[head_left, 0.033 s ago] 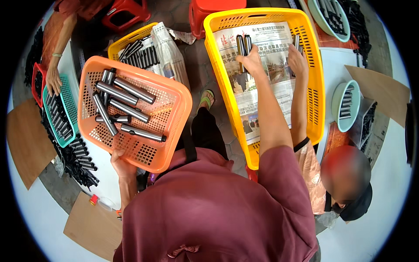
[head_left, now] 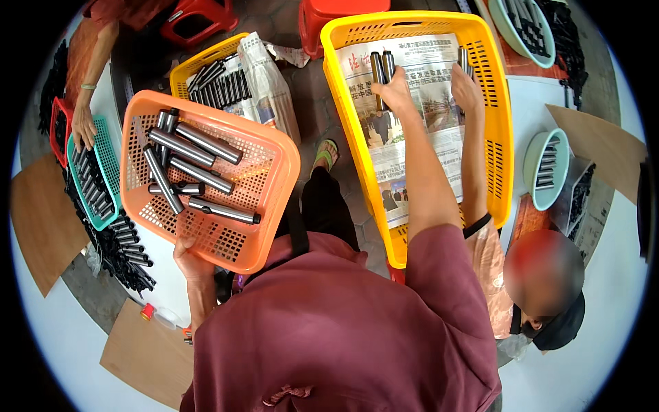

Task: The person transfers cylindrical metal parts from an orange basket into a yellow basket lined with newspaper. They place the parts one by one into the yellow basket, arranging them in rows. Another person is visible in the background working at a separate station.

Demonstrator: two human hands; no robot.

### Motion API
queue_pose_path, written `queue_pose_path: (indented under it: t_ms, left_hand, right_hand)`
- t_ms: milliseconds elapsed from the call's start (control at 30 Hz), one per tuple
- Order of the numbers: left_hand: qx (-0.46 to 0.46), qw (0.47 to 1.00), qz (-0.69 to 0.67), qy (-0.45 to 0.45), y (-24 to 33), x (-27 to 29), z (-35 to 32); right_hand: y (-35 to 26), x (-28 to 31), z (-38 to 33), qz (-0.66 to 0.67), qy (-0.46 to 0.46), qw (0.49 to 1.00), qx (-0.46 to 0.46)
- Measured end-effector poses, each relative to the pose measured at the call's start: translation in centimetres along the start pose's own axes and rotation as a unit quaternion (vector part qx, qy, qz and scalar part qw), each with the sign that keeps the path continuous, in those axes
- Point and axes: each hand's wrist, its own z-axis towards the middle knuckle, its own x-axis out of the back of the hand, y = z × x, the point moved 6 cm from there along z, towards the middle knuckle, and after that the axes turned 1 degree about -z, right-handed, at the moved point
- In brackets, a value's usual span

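My left hand (head_left: 188,255) grips the near rim of an orange plastic basket (head_left: 268,206), held up and tilted, with several grey metal rods (head_left: 195,168) lying in it. My right hand (head_left: 394,89) reaches into a large yellow basket (head_left: 500,130) lined with newspaper (head_left: 405,172) and closes on two dark metal rods (head_left: 382,63) at its far end. Beside it, another person's hand (head_left: 467,86) touches a third rod (head_left: 463,58) in the same basket.
A second yellow basket (head_left: 199,60) holds rods and newspaper. At left, someone's hand (head_left: 83,128) rests on a teal basket (head_left: 106,161) of rods above a black rod pile (head_left: 120,244). Red stools (head_left: 199,17), two bowls (head_left: 544,168) and cardboard sheets (head_left: 147,353) surround us.
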Motion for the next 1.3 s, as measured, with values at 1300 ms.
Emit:
queue_pose_path:
  t_ms: [1300]
  left_hand:
    - [0.031,0.998,0.053,-0.021,-1.4,-2.1,2.9]
  right_hand:
    - [-13.0,4.8,-12.4,0.037,0.375,0.867,0.326]
